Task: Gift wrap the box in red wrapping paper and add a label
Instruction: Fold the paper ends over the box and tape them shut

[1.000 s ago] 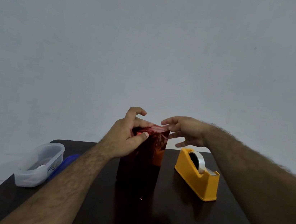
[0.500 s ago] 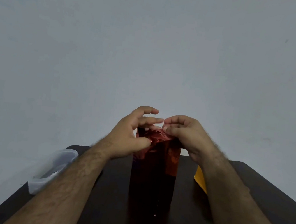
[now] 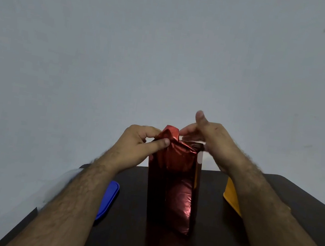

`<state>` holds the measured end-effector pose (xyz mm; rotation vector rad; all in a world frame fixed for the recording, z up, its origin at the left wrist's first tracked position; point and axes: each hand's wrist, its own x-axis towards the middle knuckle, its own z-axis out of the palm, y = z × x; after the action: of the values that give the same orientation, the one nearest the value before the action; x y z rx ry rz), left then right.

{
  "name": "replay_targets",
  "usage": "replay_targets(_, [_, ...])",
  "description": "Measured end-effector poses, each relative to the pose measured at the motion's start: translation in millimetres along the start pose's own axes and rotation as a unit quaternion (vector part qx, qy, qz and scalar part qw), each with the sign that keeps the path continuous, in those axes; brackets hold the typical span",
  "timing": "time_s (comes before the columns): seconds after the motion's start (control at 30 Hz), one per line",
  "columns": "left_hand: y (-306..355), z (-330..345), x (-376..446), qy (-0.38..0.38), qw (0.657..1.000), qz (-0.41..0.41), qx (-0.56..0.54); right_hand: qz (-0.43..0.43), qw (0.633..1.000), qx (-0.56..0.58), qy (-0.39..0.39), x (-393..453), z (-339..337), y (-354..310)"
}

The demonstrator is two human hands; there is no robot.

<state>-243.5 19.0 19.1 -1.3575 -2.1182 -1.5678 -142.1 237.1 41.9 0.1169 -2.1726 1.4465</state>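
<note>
Box (image 3: 172,184) stands upright at worktop (image 3: 291,201) centre, sides already in red paper. Left hand (image 3: 135,146) pinches the raised top flap; right hand (image 3: 209,137), fingers straight, presses paper at 2 o'clock. Top unsealed; no label visible.

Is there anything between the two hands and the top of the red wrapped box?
Nothing visible. The left hand already pinches the red paper flap at the box top, and the right hand touches the far edge.
</note>
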Motion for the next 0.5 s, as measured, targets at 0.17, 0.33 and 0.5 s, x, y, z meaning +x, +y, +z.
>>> replay_targets(0.17, [8.4,0.7,1.1,0.003,0.996,-0.049,-0.077,-0.068,0.995,0.024,-0.075,-9.9,-3.4,-20.1])
replay_targets(0.33, [12.9,8.6,2.5,0.046,0.98,-0.084,-0.174,0.0,0.998,0.056,0.006,-7.5,10.2,-27.0])
replay_targets(0.5, [17.4,17.8,2.8,0.064,0.967,-0.106,-0.225,0.002,0.997,0.003,0.077,-6.4,14.4,-27.7])
